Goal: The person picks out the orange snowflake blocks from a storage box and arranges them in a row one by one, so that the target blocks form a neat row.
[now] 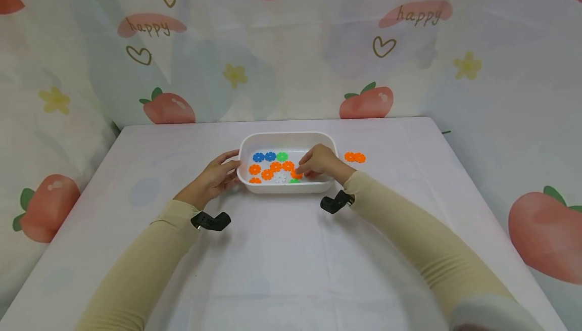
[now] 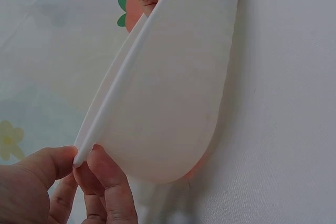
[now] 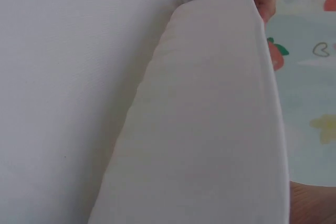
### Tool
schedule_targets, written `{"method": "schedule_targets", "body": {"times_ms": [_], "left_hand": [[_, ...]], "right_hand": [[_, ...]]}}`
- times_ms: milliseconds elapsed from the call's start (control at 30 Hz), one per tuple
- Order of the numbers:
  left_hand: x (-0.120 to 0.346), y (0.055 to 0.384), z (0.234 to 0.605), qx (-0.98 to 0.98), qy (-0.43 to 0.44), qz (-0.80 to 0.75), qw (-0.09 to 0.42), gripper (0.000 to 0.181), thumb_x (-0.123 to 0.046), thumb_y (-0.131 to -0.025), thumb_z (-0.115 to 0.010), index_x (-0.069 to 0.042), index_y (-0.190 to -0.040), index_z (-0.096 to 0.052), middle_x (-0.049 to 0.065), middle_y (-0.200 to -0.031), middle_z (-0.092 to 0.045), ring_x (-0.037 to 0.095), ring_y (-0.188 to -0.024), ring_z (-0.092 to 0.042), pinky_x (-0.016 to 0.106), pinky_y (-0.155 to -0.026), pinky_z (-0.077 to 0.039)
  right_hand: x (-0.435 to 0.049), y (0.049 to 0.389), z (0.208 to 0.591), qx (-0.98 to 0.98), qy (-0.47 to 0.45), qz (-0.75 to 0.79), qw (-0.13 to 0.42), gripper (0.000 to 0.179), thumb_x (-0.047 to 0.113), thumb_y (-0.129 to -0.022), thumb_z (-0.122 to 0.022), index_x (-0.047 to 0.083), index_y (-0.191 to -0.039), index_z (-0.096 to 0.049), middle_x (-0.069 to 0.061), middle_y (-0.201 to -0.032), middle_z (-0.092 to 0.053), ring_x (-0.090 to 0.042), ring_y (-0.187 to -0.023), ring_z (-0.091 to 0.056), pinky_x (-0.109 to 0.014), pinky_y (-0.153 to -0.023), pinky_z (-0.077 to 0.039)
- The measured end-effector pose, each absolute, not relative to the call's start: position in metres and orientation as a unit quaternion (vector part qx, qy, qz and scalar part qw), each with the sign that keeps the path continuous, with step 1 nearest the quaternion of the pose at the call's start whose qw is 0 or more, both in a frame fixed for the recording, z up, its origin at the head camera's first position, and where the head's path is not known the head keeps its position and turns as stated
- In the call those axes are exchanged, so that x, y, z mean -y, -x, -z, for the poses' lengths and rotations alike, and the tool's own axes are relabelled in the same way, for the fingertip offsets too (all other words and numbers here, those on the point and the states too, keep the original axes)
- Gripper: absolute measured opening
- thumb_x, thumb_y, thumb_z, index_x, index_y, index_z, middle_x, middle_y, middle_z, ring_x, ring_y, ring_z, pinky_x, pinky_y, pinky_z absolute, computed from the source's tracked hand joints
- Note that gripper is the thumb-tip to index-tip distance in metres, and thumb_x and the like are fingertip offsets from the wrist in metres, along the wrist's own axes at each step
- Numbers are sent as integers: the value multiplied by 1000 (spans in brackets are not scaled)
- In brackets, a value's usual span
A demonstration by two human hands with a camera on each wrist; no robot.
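Note:
A white rectangular tray [image 1: 286, 188] stands on the table, holding several small notched plastic discs. My left hand [image 1: 217, 178] pinches its left end, with the thumb [image 2: 50, 162] on the rim and fingers below. My right hand [image 1: 320, 161] reaches in over the right side, its fingers bent down at an orange disc [image 1: 296, 175]; whether they pinch it is not clear. Other orange discs [image 1: 267, 175], blue discs [image 1: 258, 157], a green disc [image 1: 282, 156] and whitish discs [image 1: 279, 177] lie inside. The right wrist view shows mostly the tray's outer wall [image 3: 205, 108], which hides the right fingertips.
Two orange discs [image 1: 354, 157], side by side and touching, lie on the table right of the tray. A white cloth covers the table [image 1: 273, 260]. Behind it hangs a printed fabric backdrop [image 1: 291, 68], close to the table's far edge.

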State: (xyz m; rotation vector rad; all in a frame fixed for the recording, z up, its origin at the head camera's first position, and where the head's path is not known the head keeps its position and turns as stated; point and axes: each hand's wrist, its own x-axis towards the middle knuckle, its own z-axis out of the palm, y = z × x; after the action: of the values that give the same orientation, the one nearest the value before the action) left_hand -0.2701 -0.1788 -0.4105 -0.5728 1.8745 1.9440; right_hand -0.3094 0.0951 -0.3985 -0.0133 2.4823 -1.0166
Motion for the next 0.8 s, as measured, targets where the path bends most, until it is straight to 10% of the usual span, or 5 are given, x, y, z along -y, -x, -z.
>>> {"method": "schedule_targets", "body": {"times_ms": [800], "left_hand": [[179, 270, 411, -668, 198, -692, 189, 49, -23, -102, -55, -31, -149, -42, 6, -145, -44, 19, -102, -52, 18, -70, -54]], "right_hand": [[-87, 304, 416, -939, 37, 320, 121, 29, 22, -69, -91, 3, -82, -73, -5, -68, -65, -14, -58, -55, -19, -53, -43]]}}
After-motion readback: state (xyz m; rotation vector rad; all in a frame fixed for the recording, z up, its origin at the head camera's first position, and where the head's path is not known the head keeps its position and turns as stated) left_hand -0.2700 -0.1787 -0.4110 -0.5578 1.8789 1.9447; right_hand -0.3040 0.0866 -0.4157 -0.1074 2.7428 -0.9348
